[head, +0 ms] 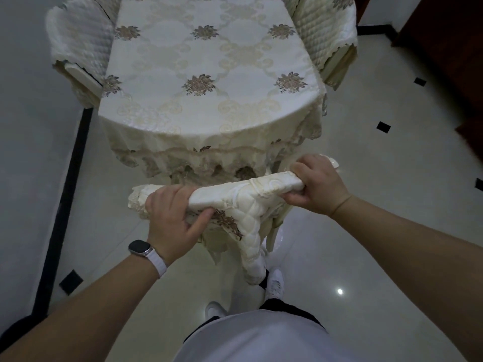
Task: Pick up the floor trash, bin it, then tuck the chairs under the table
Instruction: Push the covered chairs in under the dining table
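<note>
Both hands hold the near chair (245, 199) by its top rail. The left hand (170, 218) curls its fingers (170, 193) over the quilted cover near the left end, and the right hand (317, 186) wraps around the right end. The chair stands slightly skewed at the end of the tabletop (203, 74), close against the hanging tablecloth (209, 158). A push could snag the lace and drag the cloth. The loose cover could slip under the grip, or a chair leg could clip the shoe (274, 283) close behind.
</note>
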The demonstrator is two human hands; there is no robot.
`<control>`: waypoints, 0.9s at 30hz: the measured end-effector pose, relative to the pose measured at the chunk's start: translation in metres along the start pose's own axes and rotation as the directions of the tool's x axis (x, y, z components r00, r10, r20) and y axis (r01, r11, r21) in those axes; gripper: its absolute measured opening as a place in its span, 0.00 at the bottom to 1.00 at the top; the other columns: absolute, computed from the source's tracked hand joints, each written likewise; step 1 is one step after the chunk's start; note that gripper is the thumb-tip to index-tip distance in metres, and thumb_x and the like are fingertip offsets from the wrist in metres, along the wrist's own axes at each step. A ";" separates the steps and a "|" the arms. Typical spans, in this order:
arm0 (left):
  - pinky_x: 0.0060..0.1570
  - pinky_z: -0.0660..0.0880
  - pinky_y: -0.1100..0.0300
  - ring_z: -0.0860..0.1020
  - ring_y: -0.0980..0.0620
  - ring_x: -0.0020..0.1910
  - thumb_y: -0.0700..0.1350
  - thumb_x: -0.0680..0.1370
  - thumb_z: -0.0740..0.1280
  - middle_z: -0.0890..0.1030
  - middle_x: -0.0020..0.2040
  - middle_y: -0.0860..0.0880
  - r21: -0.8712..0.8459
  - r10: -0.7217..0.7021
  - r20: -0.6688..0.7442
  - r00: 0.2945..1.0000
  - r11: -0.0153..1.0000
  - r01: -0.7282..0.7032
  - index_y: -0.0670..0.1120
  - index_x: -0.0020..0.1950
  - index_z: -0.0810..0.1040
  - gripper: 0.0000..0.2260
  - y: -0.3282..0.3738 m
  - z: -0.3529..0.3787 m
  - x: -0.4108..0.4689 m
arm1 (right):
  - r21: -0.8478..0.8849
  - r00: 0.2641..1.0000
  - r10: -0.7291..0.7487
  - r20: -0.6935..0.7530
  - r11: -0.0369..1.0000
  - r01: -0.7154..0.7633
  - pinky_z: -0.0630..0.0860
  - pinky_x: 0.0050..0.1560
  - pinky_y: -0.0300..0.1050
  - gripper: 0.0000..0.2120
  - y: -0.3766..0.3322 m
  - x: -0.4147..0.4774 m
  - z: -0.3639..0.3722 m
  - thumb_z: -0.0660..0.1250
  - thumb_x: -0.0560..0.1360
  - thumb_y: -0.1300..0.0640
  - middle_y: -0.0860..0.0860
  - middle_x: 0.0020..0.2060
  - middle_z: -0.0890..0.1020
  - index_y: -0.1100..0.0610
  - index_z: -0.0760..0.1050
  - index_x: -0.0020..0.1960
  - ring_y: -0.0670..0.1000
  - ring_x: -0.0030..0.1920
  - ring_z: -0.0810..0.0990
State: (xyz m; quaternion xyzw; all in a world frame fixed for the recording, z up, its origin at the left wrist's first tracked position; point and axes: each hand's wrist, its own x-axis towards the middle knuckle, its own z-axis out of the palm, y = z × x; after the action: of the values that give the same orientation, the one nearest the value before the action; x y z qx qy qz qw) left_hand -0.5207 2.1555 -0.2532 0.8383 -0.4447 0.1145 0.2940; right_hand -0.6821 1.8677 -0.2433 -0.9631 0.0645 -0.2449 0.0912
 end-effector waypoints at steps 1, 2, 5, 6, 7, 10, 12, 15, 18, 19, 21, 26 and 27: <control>0.51 0.68 0.44 0.74 0.40 0.49 0.58 0.75 0.64 0.78 0.49 0.40 -0.002 0.003 0.017 1.000 1.000 -0.003 0.39 0.54 0.79 0.22 -0.004 -0.001 -0.002 | -0.008 1.000 0.016 0.009 1.000 -0.015 0.71 0.40 0.51 0.23 -0.005 -0.003 0.002 0.70 0.66 0.43 0.59 0.38 0.77 0.64 0.78 0.43 0.59 0.37 0.75; 0.51 0.68 0.43 0.75 0.39 0.49 0.58 0.75 0.64 0.79 0.49 0.40 -0.004 0.003 0.027 1.000 1.000 -0.003 0.39 0.54 0.79 0.22 -0.010 -0.002 -0.004 | -0.016 0.999 0.034 0.024 0.999 -0.034 0.71 0.40 0.51 0.22 -0.011 -0.007 0.005 0.71 0.66 0.44 0.59 0.38 0.77 0.64 0.78 0.43 0.59 0.37 0.75; 0.51 0.68 0.44 0.75 0.39 0.49 0.59 0.76 0.64 0.79 0.49 0.39 -0.027 0.022 0.035 0.999 0.999 -0.021 0.39 0.53 0.78 0.22 -0.032 -0.006 -0.011 | -0.047 0.995 0.071 0.071 0.997 -0.068 0.71 0.41 0.51 0.22 -0.031 -0.018 0.019 0.70 0.67 0.42 0.58 0.38 0.77 0.63 0.78 0.43 0.58 0.38 0.75; 0.52 0.67 0.45 0.74 0.40 0.49 0.60 0.76 0.63 0.79 0.49 0.39 -0.038 0.030 0.039 0.999 0.999 -0.029 0.39 0.53 0.77 0.23 -0.038 -0.007 -0.015 | -0.048 0.993 0.070 0.090 0.997 -0.065 0.71 0.41 0.51 0.23 -0.039 -0.021 0.024 0.68 0.68 0.41 0.57 0.38 0.77 0.62 0.78 0.43 0.58 0.38 0.75; 0.52 0.67 0.46 0.74 0.41 0.50 0.62 0.77 0.62 0.79 0.49 0.39 -0.046 0.033 0.047 0.998 0.998 -0.031 0.39 0.53 0.77 0.25 -0.044 -0.008 -0.019 | -0.043 0.992 0.063 0.107 0.997 -0.059 0.70 0.41 0.50 0.23 -0.045 -0.023 0.029 0.67 0.69 0.40 0.57 0.38 0.77 0.62 0.78 0.44 0.58 0.38 0.74; 0.54 0.66 0.46 0.73 0.41 0.50 0.60 0.76 0.63 0.78 0.50 0.39 -0.048 0.022 0.101 0.995 0.999 -0.017 0.38 0.54 0.77 0.25 -0.057 -0.007 -0.031 | -0.049 0.986 0.048 0.160 0.998 -0.041 0.70 0.43 0.50 0.21 -0.058 -0.028 0.042 0.68 0.69 0.42 0.58 0.39 0.76 0.62 0.78 0.45 0.58 0.39 0.74; 0.54 0.68 0.42 0.74 0.38 0.51 0.57 0.75 0.64 0.78 0.50 0.39 -0.039 0.009 0.148 0.989 0.999 -0.003 0.37 0.54 0.78 0.23 -0.064 -0.005 -0.039 | -0.064 0.976 0.026 0.214 0.998 -0.012 0.72 0.44 0.53 0.20 -0.060 -0.032 0.051 0.72 0.69 0.45 0.58 0.40 0.76 0.62 0.78 0.47 0.59 0.40 0.75; 0.55 0.70 0.40 0.75 0.37 0.51 0.57 0.75 0.64 0.78 0.51 0.39 -0.049 -0.005 0.231 0.973 0.999 0.017 0.38 0.55 0.78 0.22 -0.067 0.000 -0.049 | -0.078 0.959 0.001 0.284 0.997 0.022 0.72 0.46 0.54 0.20 -0.061 -0.037 0.059 0.76 0.68 0.47 0.58 0.41 0.77 0.61 0.79 0.49 0.60 0.40 0.75; 0.57 0.69 0.39 0.74 0.37 0.53 0.57 0.75 0.64 0.78 0.53 0.39 -0.052 -0.037 0.273 0.961 0.997 0.053 0.39 0.56 0.77 0.22 -0.067 0.004 -0.052 | -0.101 0.955 0.060 0.291 0.994 -0.032 0.71 0.48 0.55 0.20 -0.061 -0.044 0.064 0.73 0.69 0.45 0.58 0.44 0.77 0.60 0.78 0.52 0.60 0.43 0.76; 0.57 0.69 0.39 0.74 0.38 0.53 0.57 0.75 0.64 0.78 0.53 0.40 -0.047 -0.038 0.276 0.960 0.997 0.053 0.39 0.56 0.77 0.22 -0.067 0.005 -0.051 | -0.099 0.955 0.085 0.283 0.993 -0.060 0.71 0.49 0.55 0.20 -0.062 -0.045 0.065 0.71 0.70 0.44 0.57 0.45 0.77 0.59 0.78 0.53 0.60 0.45 0.76; 0.58 0.68 0.39 0.74 0.38 0.53 0.58 0.74 0.64 0.77 0.53 0.41 -0.034 -0.027 0.278 0.960 0.999 0.038 0.41 0.56 0.77 0.22 -0.066 0.006 -0.051 | -0.073 0.956 0.113 0.270 0.993 -0.096 0.71 0.52 0.56 0.22 -0.068 -0.047 0.066 0.67 0.71 0.42 0.56 0.48 0.78 0.58 0.78 0.54 0.59 0.48 0.76; 0.62 0.64 0.35 0.74 0.43 0.55 0.65 0.71 0.64 0.79 0.54 0.47 0.000 -0.067 0.252 0.965 0.998 0.069 0.46 0.55 0.80 0.25 -0.051 0.008 -0.052 | -0.027 0.969 0.090 0.231 0.996 -0.086 0.72 0.53 0.55 0.27 -0.088 -0.040 0.071 0.67 0.69 0.34 0.54 0.46 0.79 0.57 0.79 0.52 0.57 0.47 0.77; 0.62 0.64 0.34 0.75 0.43 0.55 0.65 0.71 0.64 0.79 0.54 0.47 0.000 -0.077 0.245 0.966 0.997 0.080 0.47 0.54 0.81 0.25 -0.049 0.010 -0.051 | -0.022 0.969 0.099 0.224 0.995 -0.097 0.72 0.52 0.54 0.28 -0.089 -0.037 0.071 0.66 0.68 0.33 0.53 0.45 0.80 0.57 0.79 0.51 0.57 0.45 0.77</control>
State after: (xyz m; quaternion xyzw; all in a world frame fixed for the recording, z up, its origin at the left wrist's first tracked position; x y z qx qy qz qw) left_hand -0.5110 2.2056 -0.3033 0.8616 -0.4445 -0.0037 0.2451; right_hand -0.6727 1.9711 -0.3034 -0.9807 0.1025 -0.1292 0.1049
